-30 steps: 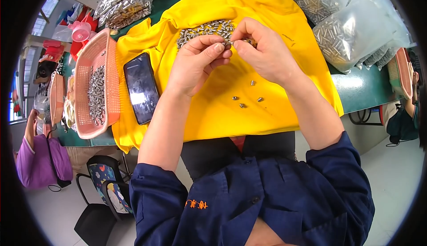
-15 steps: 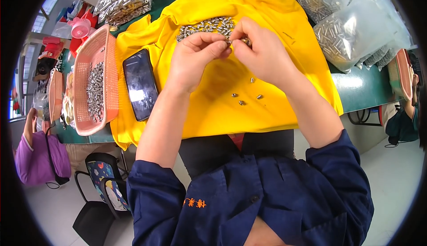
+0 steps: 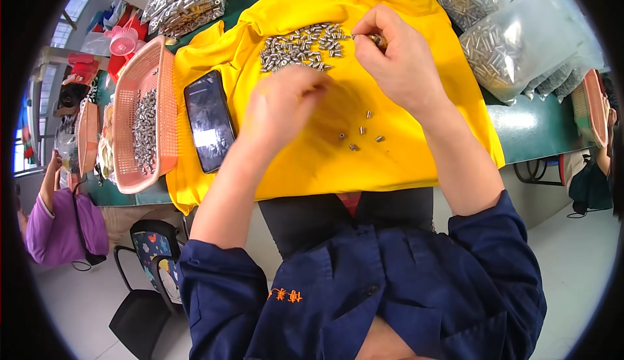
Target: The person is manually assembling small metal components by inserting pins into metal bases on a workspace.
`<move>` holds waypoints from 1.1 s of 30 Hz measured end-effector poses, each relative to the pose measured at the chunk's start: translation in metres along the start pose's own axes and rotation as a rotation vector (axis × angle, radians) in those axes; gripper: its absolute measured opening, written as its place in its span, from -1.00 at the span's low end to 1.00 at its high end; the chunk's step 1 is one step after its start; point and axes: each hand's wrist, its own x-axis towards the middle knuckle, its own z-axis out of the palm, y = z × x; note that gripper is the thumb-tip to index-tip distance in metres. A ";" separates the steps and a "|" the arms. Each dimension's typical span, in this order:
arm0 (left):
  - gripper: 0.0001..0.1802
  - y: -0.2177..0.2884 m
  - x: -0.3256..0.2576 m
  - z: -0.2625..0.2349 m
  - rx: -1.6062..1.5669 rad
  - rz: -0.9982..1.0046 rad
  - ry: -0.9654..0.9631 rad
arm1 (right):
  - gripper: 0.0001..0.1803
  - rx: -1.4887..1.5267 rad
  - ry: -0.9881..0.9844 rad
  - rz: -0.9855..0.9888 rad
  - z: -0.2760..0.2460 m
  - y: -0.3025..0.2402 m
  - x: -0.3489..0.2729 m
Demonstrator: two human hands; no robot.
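Step in hand: we judge this to be hand assembly of small metal parts – our right hand (image 3: 396, 61) pinches a small brownish piece with a thin pin at its fingertips, just at the right edge of the pile of small metal parts (image 3: 302, 46).
Left hand: our left hand (image 3: 286, 103) is blurred, fingers curled, hovering just below the pile; whether its grip holds anything we cannot tell.
Right grip: narrow, closed on the small piece.
Next move: as we judge it, the two hands must meet closely – the parts are tiny, so a fine pinch and steady alignment matter.
Loose parts: a few strays (image 3: 361, 133) lie on the cloth below our hands, apart from the pile.
Surface: a green surface (image 3: 526, 126) spread with a yellow cloth (image 3: 403, 158); a black phone (image 3: 209, 120) and a pink basket (image 3: 146, 109) of more parts lie at left, clear bags of parts (image 3: 513, 41) at right.
Room: a person in purple (image 3: 62, 220) sits at far left; chairs stand on a pale floor.
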 end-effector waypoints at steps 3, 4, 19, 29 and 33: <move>-0.84 -0.020 0.012 -0.003 0.201 0.009 -0.010 | -0.91 -0.007 -0.031 -0.029 0.002 -0.002 0.000; -0.85 -0.022 0.015 -0.002 0.258 0.028 -0.040 | -0.91 -0.008 -0.029 -0.027 0.002 0.000 0.000; -0.86 -0.015 0.015 0.000 -0.976 -0.352 0.022 | -0.88 0.054 -0.098 -0.027 0.003 0.004 -0.001; -0.84 -0.015 0.010 0.009 -1.079 -0.301 0.025 | -0.91 0.015 -0.310 0.050 0.004 0.001 -0.003; -0.84 -0.016 0.010 0.009 -1.086 -0.275 0.022 | -0.92 -0.009 -0.312 0.023 0.006 0.001 -0.004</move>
